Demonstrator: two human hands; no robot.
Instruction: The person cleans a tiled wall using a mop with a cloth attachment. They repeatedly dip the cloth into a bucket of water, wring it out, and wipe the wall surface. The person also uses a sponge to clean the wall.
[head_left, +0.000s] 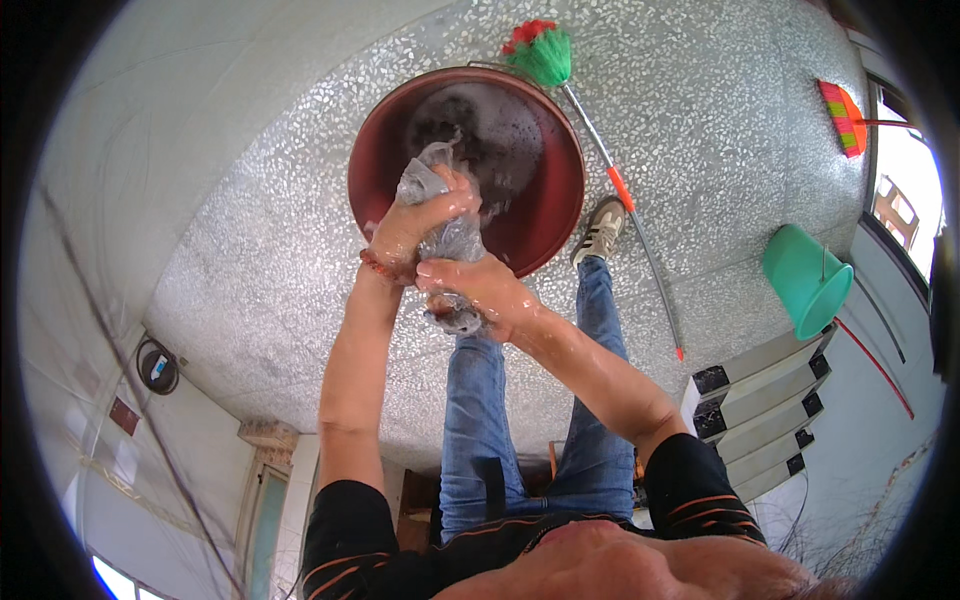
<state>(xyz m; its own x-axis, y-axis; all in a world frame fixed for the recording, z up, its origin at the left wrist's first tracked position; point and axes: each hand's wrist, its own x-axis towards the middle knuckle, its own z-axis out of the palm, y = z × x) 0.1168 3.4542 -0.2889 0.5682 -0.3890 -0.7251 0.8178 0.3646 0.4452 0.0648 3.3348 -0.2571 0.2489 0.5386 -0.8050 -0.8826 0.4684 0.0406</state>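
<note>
A wet grey cloth (459, 238) is bunched between my two hands over the near edge of a large dark red tub (536, 217). My left hand (427, 217) is closed around its upper part, with a reddish bead bracelet at the wrist. Nearer to me, my right hand (480, 292) grips the lower part, and a folded end of the cloth sticks out below it. Soapy, dark water (502, 135) with foam lies in the tub. Both hands are wet. The cloth's upper tip hangs over the water.
A green and red brush head (551, 56) on a long metal pole (649, 251) lies right of the tub. My shoe (602, 229) is beside the tub. Further right are a tipped green bucket (799, 274), an orange broom (847, 120) and steps (765, 412).
</note>
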